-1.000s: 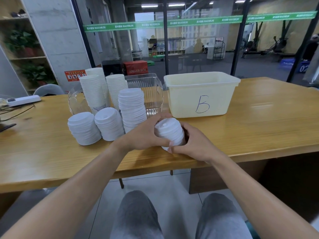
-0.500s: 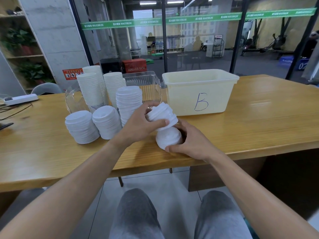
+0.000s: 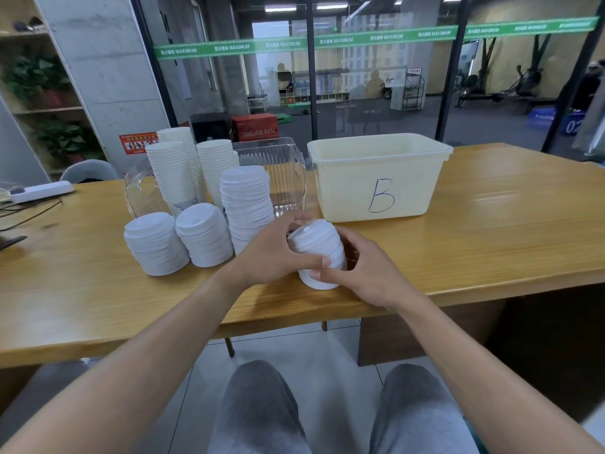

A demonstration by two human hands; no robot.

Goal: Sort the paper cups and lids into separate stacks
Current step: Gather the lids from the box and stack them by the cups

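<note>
A short stack of white lids stands on the wooden table near its front edge. My left hand grips it from the left, thumb across the front. My right hand holds its lower right side, fingers curled round it. To the left stand three more lid stacks: a tall one and two lower ones. Behind them rise tall stacks of white paper cups.
A cream plastic bin marked "B" stands behind the hands, right of centre. A clear plastic container sits behind the lid stacks. A white power strip and cables lie at the far left. My knees show below the table edge.
Half a second ago my left hand held the upper part of the lid stack lifted and tilted off the lower part; it is now set down on it as one stack.
</note>
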